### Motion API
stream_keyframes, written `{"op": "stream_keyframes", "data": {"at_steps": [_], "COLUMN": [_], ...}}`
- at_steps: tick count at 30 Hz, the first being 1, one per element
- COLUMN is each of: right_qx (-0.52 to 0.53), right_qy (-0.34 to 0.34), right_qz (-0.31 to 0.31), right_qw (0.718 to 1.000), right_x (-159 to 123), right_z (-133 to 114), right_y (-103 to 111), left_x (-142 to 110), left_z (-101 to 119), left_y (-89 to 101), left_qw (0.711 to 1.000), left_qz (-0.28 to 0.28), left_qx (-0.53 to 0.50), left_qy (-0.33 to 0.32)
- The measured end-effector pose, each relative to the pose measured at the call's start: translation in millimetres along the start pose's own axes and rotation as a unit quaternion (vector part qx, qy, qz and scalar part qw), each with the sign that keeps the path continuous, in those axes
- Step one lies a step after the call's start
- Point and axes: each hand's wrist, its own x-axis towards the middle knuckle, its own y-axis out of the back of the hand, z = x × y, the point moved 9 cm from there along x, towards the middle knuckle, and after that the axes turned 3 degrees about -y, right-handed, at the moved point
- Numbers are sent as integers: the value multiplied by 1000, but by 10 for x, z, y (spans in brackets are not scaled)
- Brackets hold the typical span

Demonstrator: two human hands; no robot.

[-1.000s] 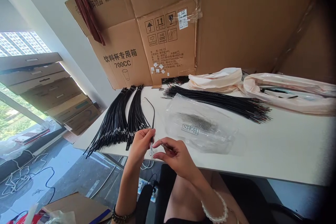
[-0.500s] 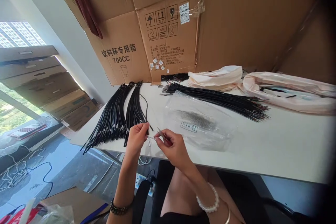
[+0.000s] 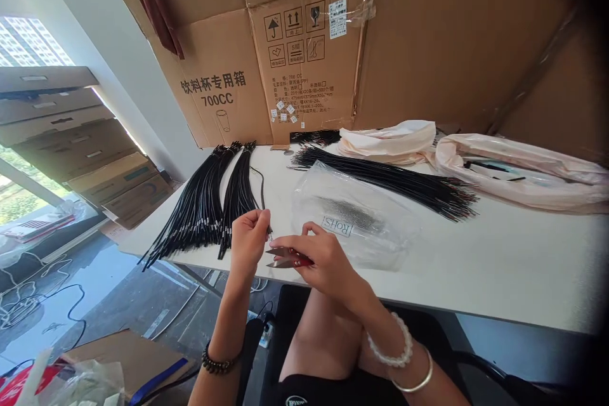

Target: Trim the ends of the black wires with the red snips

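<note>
My left hand (image 3: 248, 240) pinches the near end of one black cable (image 3: 261, 192) that trails back over the white table (image 3: 499, 266). My right hand (image 3: 320, 260) is closed on small red-handled snips (image 3: 284, 258), whose blades point left at the cable end by my left fingers. Both hands hover over the table's front edge. Just left of them lie two fanned bundles of black cables (image 3: 209, 203). A clear plastic bag marked RoHS (image 3: 349, 219) with tiny metal parts inside lies just behind my right hand.
A loose row of black wires (image 3: 394, 181) lies further back. Pinkish plastic bags (image 3: 518, 168) sit at the back right. Large cardboard boxes (image 3: 304, 44) wall off the table's rear. Flat cartons (image 3: 80, 146) stack at left; cords lie on the floor.
The snips have turned flat with their blades showing and now point at the cable end. Both hands rose slightly over the table edge as the view shifted.
</note>
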Motion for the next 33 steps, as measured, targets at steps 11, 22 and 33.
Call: {"op": "stream_keyframes", "data": {"at_steps": [11,22,33], "right_qx": [-61,-339,-439], "right_qy": [-225,-133,-36], "right_qz": [5,-49,-48], "right_qw": [973,930,896], "right_x": [758,1251,1003], "right_z": [1,-94,-69], "right_y": [951,837,715], "left_x": [-92,-400,360], "left_z": [1088,1227,1922], "left_y": [-421,-636,960], "left_qw": [971,935,921], "left_qz": [53,-166,78], "left_qx": [0,198,328], "left_qy": [-232,-241,-194]}}
